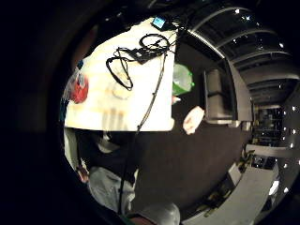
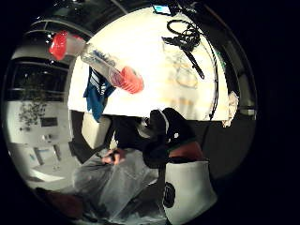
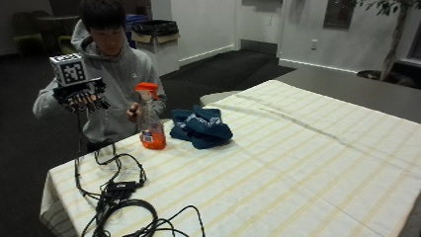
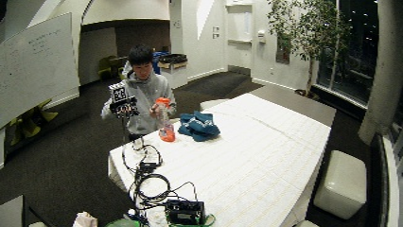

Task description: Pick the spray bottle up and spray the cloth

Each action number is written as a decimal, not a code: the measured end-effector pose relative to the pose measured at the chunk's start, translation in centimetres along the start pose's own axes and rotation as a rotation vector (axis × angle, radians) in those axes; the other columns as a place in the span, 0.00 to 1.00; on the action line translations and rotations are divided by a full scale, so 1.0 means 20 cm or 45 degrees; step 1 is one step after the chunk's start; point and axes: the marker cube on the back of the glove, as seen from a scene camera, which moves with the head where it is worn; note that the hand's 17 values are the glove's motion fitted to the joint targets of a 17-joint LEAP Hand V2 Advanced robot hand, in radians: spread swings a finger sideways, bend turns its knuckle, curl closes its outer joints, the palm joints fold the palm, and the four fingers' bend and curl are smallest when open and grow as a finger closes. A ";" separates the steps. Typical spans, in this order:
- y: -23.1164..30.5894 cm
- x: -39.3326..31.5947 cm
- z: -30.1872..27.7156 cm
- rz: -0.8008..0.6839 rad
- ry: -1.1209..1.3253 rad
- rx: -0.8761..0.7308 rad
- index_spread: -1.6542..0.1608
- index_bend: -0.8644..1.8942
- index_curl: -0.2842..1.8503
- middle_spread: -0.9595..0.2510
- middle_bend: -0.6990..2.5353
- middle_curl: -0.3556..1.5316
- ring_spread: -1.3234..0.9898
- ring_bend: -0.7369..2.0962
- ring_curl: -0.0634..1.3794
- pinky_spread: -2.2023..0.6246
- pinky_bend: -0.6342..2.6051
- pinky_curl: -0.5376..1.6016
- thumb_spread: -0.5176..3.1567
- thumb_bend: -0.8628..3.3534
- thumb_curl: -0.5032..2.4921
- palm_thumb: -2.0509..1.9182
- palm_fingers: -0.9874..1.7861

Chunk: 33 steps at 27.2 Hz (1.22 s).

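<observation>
Spray bottle (image 3: 150,123) with orange cap, upright on the striped table (image 3: 315,163) left of centre in the outside view, bare left hand (image 3: 133,111) at its neck. Just right of it, crumpled blue cloth (image 3: 200,127). Gloved right hand (image 3: 83,98) raised at upper left, well apart from the bottle, fingers hanging loosely curled, holding nothing.

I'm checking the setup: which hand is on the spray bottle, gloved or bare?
The bare left hand is at the spray bottle. The gloved right hand is raised beside it, holding nothing.
</observation>
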 end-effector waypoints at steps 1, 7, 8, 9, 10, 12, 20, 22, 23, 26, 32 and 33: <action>0.00 0.00 0.00 0.001 -0.001 -0.008 0.83 0.40 0.17 0.78 0.31 0.22 0.58 0.31 0.05 0.82 0.32 0.29 0.25 0.27 0.20 0.63 0.51; -0.01 -0.04 0.02 0.042 -0.033 -0.015 0.78 0.39 0.21 0.78 0.32 0.27 0.59 0.32 0.08 0.84 0.32 0.33 0.33 0.27 0.22 0.65 0.49; -0.02 -0.04 0.02 0.070 -0.037 0.009 0.77 0.39 0.21 0.78 0.32 0.27 0.59 0.32 0.09 0.85 0.32 0.34 0.34 0.27 0.22 0.65 0.49; -0.03 -0.05 0.02 0.106 -0.040 0.044 0.77 0.39 0.22 0.78 0.32 0.27 0.59 0.32 0.09 0.85 0.32 0.34 0.35 0.27 0.22 0.66 0.49; -0.04 -0.05 0.02 0.139 -0.042 0.078 0.76 0.39 0.22 0.78 0.32 0.28 0.59 0.32 0.09 0.85 0.32 0.34 0.35 0.26 0.22 0.66 0.49; -0.04 -0.06 0.02 0.133 -0.048 0.074 0.76 0.38 0.23 0.78 0.32 0.29 0.59 0.32 0.09 0.85 0.32 0.35 0.37 0.26 0.22 0.66 0.49; 0.06 -0.19 0.00 -0.009 -0.071 -0.024 0.76 0.36 0.24 0.78 0.31 0.31 0.60 0.33 0.11 0.86 0.33 0.37 0.40 0.24 0.23 0.66 0.48; 0.07 -0.22 0.00 -0.016 -0.113 -0.006 0.76 0.36 0.24 0.80 0.31 0.31 0.60 0.33 0.12 0.86 0.33 0.37 0.40 0.23 0.23 0.65 0.47; 0.07 -0.23 0.00 -0.013 -0.143 0.015 0.76 0.35 0.24 0.81 0.30 0.31 0.60 0.33 0.13 0.86 0.34 0.38 0.40 0.22 0.23 0.64 0.46; 0.04 -0.29 0.01 0.069 -0.241 0.150 0.77 0.34 0.23 0.82 0.30 0.32 0.60 0.34 0.14 0.86 0.35 0.39 0.40 0.21 0.23 0.63 0.44; 0.07 -0.39 0.05 -0.094 -0.447 0.262 0.77 0.34 0.22 0.84 0.30 0.32 0.61 0.36 0.16 0.86 0.37 0.40 0.40 0.20 0.24 0.63 0.43; 0.06 -0.41 0.05 -0.117 -0.493 0.285 0.78 0.34 0.22 0.84 0.30 0.32 0.61 0.36 0.16 0.86 0.37 0.40 0.40 0.20 0.24 0.63 0.43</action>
